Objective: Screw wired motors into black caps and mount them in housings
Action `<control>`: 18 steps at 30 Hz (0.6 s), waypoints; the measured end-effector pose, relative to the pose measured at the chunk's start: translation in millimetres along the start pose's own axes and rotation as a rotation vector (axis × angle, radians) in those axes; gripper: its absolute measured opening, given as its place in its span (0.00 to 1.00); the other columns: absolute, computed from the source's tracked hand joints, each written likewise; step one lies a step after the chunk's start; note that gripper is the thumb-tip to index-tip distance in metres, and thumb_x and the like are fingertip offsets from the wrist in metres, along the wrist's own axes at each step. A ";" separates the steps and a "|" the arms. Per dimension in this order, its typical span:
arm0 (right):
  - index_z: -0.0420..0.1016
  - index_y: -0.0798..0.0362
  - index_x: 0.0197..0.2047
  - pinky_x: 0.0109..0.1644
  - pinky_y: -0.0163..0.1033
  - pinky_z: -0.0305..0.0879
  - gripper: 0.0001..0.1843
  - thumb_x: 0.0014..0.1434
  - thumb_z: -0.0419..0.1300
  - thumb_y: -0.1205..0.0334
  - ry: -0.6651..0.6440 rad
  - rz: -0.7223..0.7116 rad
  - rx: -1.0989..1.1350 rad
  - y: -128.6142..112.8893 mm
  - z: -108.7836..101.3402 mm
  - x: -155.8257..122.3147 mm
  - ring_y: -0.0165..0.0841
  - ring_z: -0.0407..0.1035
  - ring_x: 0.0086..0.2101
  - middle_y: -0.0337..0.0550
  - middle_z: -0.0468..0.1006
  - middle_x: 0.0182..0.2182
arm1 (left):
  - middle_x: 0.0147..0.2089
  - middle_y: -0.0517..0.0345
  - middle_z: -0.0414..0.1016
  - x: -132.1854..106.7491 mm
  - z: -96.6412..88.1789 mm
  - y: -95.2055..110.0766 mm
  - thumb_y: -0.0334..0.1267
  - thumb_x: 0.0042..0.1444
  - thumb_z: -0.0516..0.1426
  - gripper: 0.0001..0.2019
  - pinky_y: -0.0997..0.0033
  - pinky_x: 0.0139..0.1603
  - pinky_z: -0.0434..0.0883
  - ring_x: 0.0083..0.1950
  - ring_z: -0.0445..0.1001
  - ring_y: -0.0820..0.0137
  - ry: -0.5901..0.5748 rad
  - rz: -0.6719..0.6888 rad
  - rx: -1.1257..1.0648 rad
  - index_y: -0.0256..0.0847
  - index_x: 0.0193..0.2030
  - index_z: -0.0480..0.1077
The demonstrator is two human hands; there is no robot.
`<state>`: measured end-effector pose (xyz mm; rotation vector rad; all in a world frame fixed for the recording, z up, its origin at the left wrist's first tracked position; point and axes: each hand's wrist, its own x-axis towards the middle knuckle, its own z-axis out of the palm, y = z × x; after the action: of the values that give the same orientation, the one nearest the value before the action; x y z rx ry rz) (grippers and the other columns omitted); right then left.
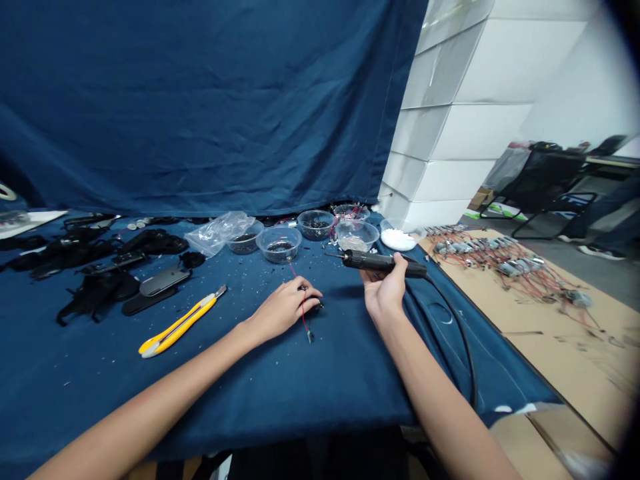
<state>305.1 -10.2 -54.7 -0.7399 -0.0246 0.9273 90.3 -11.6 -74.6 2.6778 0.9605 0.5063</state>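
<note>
In my right hand (pixel 386 293) is a black electric screwdriver (pixel 375 262), held level above the cloth with its bit pointing left. A black cord (pixel 463 327) runs from its rear end down the right side. My left hand (pixel 286 305) rests on the blue cloth, fingers closed over a small black part (pixel 316 306) that is mostly hidden. From under those fingers comes a thin red wire (pixel 304 317), ending in a small metal-tipped piece (pixel 311 337) on the cloth. A yellow utility knife (pixel 183 325) lies left of my left hand.
Clear plastic bowls (pixel 279 245) of small parts stand along the back, beside a plastic bag (pixel 220 233). Black plastic pieces (pixel 100 280) cover the left. White boxes (pixel 445 133) are stacked at the back right. Wired motors (pixel 520 267) lie on cardboard at right; a person's leg shows beyond.
</note>
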 end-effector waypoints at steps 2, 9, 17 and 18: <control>0.65 0.53 0.38 0.37 0.43 0.76 0.16 0.54 0.59 0.50 0.002 0.004 0.007 -0.8 0.4 0.2 0.31 0.72 0.28 0.36 0.72 0.24 | 0.52 0.53 0.65 1.2 0.1 -0.1 0.46 0.67 0.46 0.17 0.62 0.58 0.66 0.51 0.70 0.67 0.009 0.000 -0.016 0.46 0.54 0.70; 0.65 0.53 0.37 0.39 0.41 0.75 0.15 0.55 0.58 0.50 -0.011 0.022 0.009 -0.5 1.3 -1.9 0.30 0.72 0.29 0.36 0.73 0.24 | 0.61 0.48 0.60 -4.0 3.4 -2.6 0.43 0.60 0.56 0.22 0.57 0.58 0.66 0.56 0.68 0.60 -0.093 0.066 -0.021 0.49 0.61 0.64; 0.67 0.52 0.38 0.31 0.35 0.72 0.18 0.53 0.58 0.46 -0.019 -0.060 0.091 -14.7 5.4 0.1 0.28 0.68 0.26 0.34 0.72 0.26 | 0.48 0.48 0.72 0.5 12.9 12.3 0.47 0.55 0.62 0.23 0.60 0.50 0.72 0.46 0.75 0.63 0.252 -0.464 -1.310 0.39 0.54 0.67; 0.68 0.52 0.40 0.31 0.35 0.72 0.19 0.53 0.58 0.46 -0.043 -0.091 0.104 -17.9 7.0 -0.8 0.28 0.69 0.27 0.34 0.73 0.28 | 0.49 0.46 0.73 0.6 13.5 16.7 0.47 0.55 0.62 0.24 0.61 0.48 0.73 0.47 0.76 0.62 0.274 -0.494 -1.527 0.38 0.55 0.66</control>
<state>315.1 -13.5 -38.6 -0.6175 -0.0471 0.8507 105.5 -25.3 -81.0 1.0010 0.7233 0.9511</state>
